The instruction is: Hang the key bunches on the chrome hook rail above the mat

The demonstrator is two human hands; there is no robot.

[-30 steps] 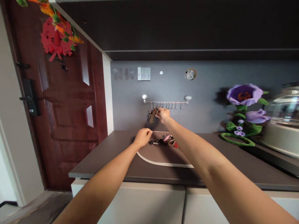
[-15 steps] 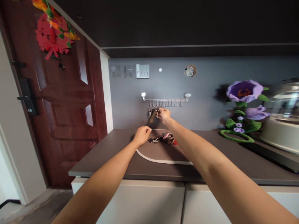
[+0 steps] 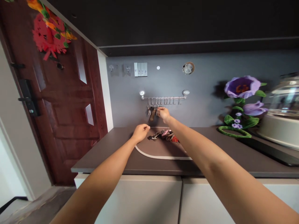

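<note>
Silver-coloured metal keys (image 3: pixel 149 110) hang on round rings beneath the left part of a wall rail. Closest in view, smooth off-white cabinet doors (image 3: pixel 140 193) sit under a matte grey-brown countertop (image 3: pixel 102 158) with a straight edge. On it lies a flat brown mat (image 3: pixel 158 151) with a rounded, pale border. The left hand (image 3: pixel 140 133) is over the mat's left side, thumb and fingertips together, nothing visible between them.

Beside it rests a mixed heap of key rings and charms (image 3: pixel 167 135), with dark, pink and red pieces, some apparently soft, others shiny and hard. Farther back, the right hand (image 3: pixel 164 114) has its fingers drawn together against the hanging bunch; whether they clamp a ring or merely touch it, I cannot tell. Next to the fingertips dangles a long brown tag (image 3: pixel 153 115), smooth-looking and tilted.

Crowding is the likely trouble: a ring seated only on a hook's tip could slip off, and neighbouring rings could snag and come down together. The slim, shiny rail (image 3: pixel 164 98) is fixed at its ends by clear round mounts (image 3: pixel 142 92); if they are suction cups, a downward tug could loosen them from the smooth blue-grey back panel (image 3: pixel 203 109).
</note>
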